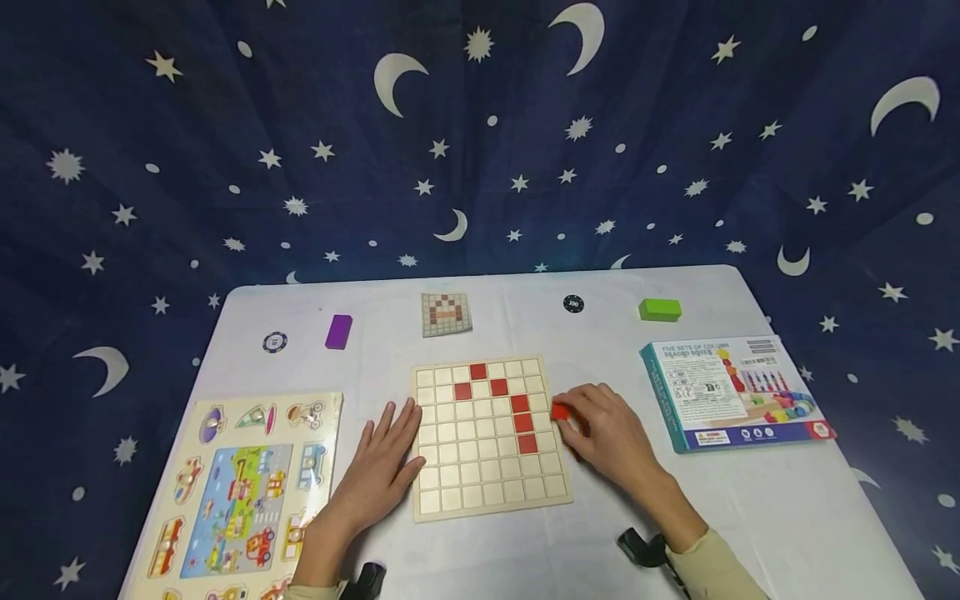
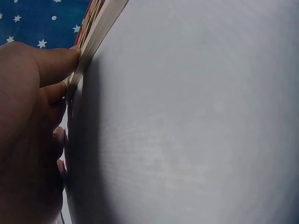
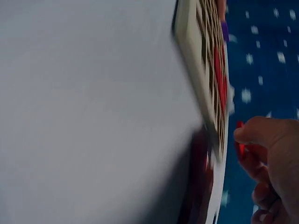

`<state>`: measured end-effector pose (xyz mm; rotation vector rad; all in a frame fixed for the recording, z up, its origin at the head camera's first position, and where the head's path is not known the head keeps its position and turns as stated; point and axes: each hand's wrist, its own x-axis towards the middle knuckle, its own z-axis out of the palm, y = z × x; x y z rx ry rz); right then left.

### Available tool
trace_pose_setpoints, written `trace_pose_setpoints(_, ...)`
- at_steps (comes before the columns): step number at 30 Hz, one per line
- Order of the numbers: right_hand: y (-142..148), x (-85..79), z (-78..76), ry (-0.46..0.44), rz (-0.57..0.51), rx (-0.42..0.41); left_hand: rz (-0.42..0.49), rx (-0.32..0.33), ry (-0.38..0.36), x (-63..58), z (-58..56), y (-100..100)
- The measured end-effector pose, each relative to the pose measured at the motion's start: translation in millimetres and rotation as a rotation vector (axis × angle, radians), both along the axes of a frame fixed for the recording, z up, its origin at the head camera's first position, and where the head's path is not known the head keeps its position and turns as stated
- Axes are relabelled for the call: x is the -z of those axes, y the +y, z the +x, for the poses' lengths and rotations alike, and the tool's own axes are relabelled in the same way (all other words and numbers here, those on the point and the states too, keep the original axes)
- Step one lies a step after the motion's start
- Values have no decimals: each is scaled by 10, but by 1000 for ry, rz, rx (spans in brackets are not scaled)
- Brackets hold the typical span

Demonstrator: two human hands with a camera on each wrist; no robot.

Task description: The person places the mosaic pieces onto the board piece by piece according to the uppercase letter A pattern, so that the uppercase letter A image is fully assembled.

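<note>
A wooden grid board (image 1: 480, 475) with cream squares lies flat in the middle of the table. Several of its cells are red, such as this red square (image 1: 528, 443), running down the right side from the top. My right hand (image 1: 611, 433) pinches a small red tile (image 1: 560, 411) between thumb and fingertips, just off the board's right edge. In the right wrist view the same tile (image 3: 239, 140) shows at the fingertips. Fingers stretched out, my left hand (image 1: 378, 471) rests along the board's left edge; the left wrist view has its thumb (image 2: 60, 63) against that edge.
Behind the board lies a small pattern card (image 1: 446, 315), with a purple block (image 1: 339, 332) and a white-and-blue chip (image 1: 274, 342) to its left. A black chip (image 1: 573, 303) and a green block (image 1: 660, 310) are right of it. A vehicle puzzle (image 1: 187, 417) lies left, a boxed toy (image 1: 735, 392) right.
</note>
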<state>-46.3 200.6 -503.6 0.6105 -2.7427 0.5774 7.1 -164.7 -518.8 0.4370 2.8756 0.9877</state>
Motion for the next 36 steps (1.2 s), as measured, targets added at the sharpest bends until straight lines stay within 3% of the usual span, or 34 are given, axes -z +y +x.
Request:
trace_pose_setpoints(7,-682,13,-173,-48,-4,-182,-37,-8,-54,-36,-25,1)
trace_pose_setpoints(12,-969,37,-204,-155,19,-201,-23,-16,-68,-7,-1,-3)
trace_pose_setpoints(17,-1192,18,-231,-214,9,-228,-11,-19,-34,22,10,-7)
trace_pose_setpoints(21,-1341,21,-255,-256,27,-270,-37,-12,-53,27,-7,-2)
trace_pose_setpoints(36,-1428,86,-264,-136,45,-276,-58,-11,-79,-10,-19,10)
